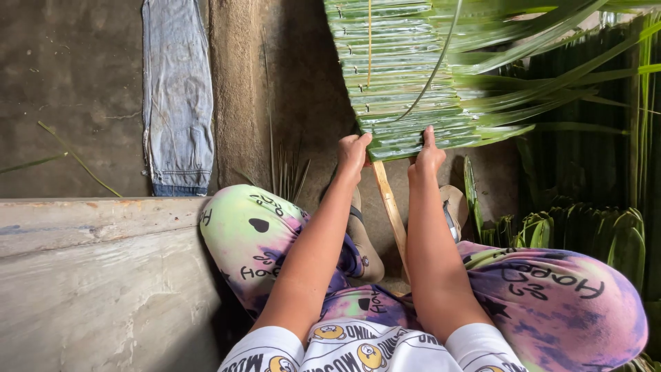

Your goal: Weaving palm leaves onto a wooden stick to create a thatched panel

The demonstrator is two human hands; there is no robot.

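A panel of folded green palm leaves (pixel 399 76) is threaded on a wooden stick (pixel 390 207) that runs down between my knees. My left hand (pixel 352 153) grips the lower left edge of the panel, fingers curled around the bottom leaf. At the lower edge a little to the right, my right hand (pixel 427 155) pinches the same leaf, with one finger stretched up onto it. Loose long leaf ends (pixel 537 83) trail off to the right of the panel.
A stack of folded green leaves (pixel 585 231) lies at my right knee. A strip of blue denim (pixel 177 96) lies on the concrete floor at top left. A pale wooden plank (pixel 103 275) runs along my left. Thin leaf ribs (pixel 286 176) stand near my left knee.
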